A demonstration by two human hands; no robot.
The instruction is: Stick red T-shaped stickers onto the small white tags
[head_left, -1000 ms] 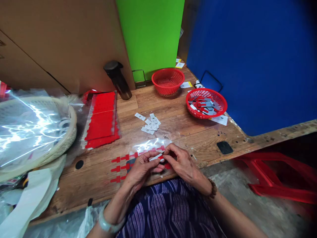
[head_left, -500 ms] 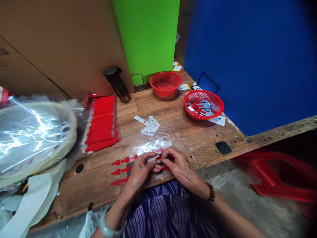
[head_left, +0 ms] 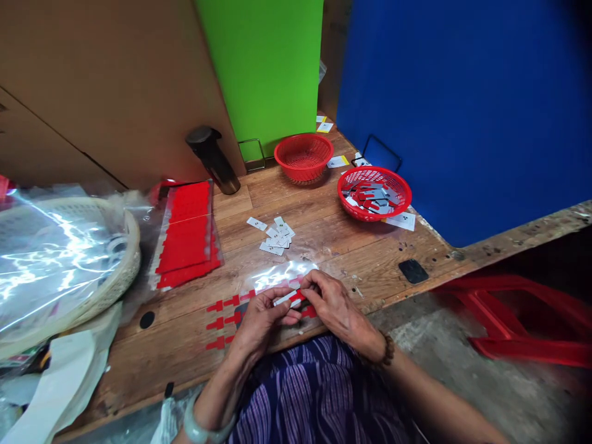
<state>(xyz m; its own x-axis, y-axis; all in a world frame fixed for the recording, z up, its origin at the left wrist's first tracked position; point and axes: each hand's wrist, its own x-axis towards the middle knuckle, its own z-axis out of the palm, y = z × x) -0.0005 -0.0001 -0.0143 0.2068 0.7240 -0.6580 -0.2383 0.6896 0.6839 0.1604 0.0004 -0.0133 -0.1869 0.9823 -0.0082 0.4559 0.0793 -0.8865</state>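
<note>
My left hand is closed on a small white card at the table's front edge. At the card's right end, my right hand pinches a small red sticker; its fingertips partly hide it. Beneath and beside the hands lies a clear sheet with rows of red T-shaped stickers, partly covered by my left hand. Just beyond it is a loose pile of small white printed cards.
A red basket at the right holds grey-and-red pieces; another red basket stands behind. To the left are stacked red sticker sheets, a dark flask and a plastic-covered white basket. Blue and green panels rise behind.
The red sticker now shows at the right end of the white card, between my hands. Both hands stay nearly in place, while the whole view has shifted slightly.
</note>
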